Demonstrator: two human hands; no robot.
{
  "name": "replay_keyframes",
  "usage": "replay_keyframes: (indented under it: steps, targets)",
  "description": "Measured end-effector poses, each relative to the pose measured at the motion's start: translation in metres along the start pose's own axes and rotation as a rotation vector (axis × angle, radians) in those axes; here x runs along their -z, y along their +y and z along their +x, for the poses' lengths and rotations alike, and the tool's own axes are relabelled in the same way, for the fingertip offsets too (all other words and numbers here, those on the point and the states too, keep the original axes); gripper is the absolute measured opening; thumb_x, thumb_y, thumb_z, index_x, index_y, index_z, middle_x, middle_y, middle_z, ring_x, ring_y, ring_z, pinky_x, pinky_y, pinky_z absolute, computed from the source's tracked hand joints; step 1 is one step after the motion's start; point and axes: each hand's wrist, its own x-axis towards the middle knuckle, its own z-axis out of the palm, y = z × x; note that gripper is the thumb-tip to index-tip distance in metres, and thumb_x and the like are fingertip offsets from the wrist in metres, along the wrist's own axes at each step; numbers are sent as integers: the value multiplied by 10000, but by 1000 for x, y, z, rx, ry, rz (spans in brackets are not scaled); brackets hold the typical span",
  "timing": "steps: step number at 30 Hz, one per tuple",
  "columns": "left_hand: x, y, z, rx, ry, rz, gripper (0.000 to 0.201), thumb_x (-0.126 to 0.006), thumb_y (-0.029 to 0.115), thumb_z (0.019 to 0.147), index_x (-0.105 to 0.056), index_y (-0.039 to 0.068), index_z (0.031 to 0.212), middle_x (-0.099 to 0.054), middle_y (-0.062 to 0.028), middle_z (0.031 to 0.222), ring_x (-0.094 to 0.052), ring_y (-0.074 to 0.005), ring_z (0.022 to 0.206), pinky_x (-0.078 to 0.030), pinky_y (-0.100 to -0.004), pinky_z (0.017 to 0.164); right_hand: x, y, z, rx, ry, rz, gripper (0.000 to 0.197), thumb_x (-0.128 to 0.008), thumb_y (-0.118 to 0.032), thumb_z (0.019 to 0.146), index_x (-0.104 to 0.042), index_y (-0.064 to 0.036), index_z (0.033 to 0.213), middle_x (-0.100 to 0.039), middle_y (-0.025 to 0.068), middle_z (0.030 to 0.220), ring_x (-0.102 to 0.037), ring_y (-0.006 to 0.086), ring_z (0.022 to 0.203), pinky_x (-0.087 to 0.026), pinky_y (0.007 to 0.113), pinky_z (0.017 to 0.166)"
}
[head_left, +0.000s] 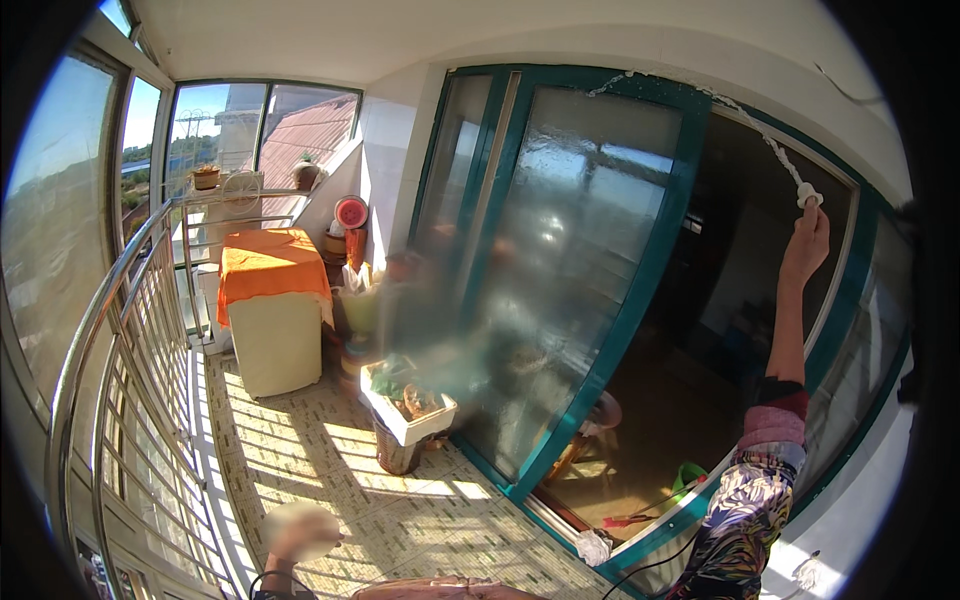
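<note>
A white twisted cord (pixel 768 138) runs along the top of the green-framed sliding door (pixel 648 290) and slants down to the right. Its knotted lower end is pinched in the raised fingers of my right hand (pixel 806 245), in front of the dark doorway. My right arm is stretched up, in a patterned sleeve. Low on the left, my left hand (pixel 303 530) hangs over the tiled floor (pixel 390 505), near the metal railing (pixel 110 330). A blurred patch covers its fingers, so I cannot tell what they do.
A cabinet (pixel 275 345) under an orange cloth (pixel 270 262) stands at the far left. Nearer the door, a white foam box (pixel 405 425) of leaves rests on a round pot (pixel 398 455). Beyond the doorway, a stool (pixel 585 450) shows. A blurry patch covers part of the glass.
</note>
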Motion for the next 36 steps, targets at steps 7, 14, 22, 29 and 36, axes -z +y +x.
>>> replay_keyframes:
  steps: [7, 14, 22, 29, 36]
  targets:
    - [7, 5, -13, -143, -64, 371, 509, -557, 270, 957, -455, -100, 1292, -687, -257, 1013, -708, -326, 899, -587, -386, 821, -4, 16, -10, 2, -47, -80, 426, -596, -441, 940, -671, -35, 1045, -478, -23, 732, -409, 68, 658, -340, 258, 587]
    - [-7, 26, -26, -7, -15, 90, 501, -546, 250, 965, -443, -110, 1297, -681, -266, 1023, -706, -326, 901, -589, -382, 815, -5, 27, -32, -31, -140, -111, 428, -596, -438, 943, -672, -30, 1048, -470, -18, 723, -399, 74, 652, -344, 264, 598]
    - [-32, 72, -44, 117, 25, 45, 497, -538, 234, 976, -429, -114, 1313, -685, -267, 999, -711, -336, 882, -589, -375, 798, 4, 40, -41, 2, -223, -329, 460, -542, -482, 952, -668, -62, 1088, -556, 33, 743, -502, 141, 669, -403, 315, 636]
    - [-42, 86, -30, 141, -14, 86, 527, -554, 299, 971, -449, -97, 1302, -691, -248, 1007, -708, -314, 904, -580, -368, 821, 22, 53, -46, 1, -339, -598, 444, -491, -497, 961, -662, -111, 1099, -619, 94, 797, -588, 246, 723, -445, 376, 692]
    - [-49, 97, -26, 123, -53, 129, 557, -571, 339, 963, -462, -89, 1302, -693, -240, 1002, -710, -307, 898, -579, -367, 804, 38, 57, -72, 59, -533, -658, 412, -475, -464, 973, -648, -116, 1107, -644, 138, 859, -622, 294, 787, -458, 389, 731]
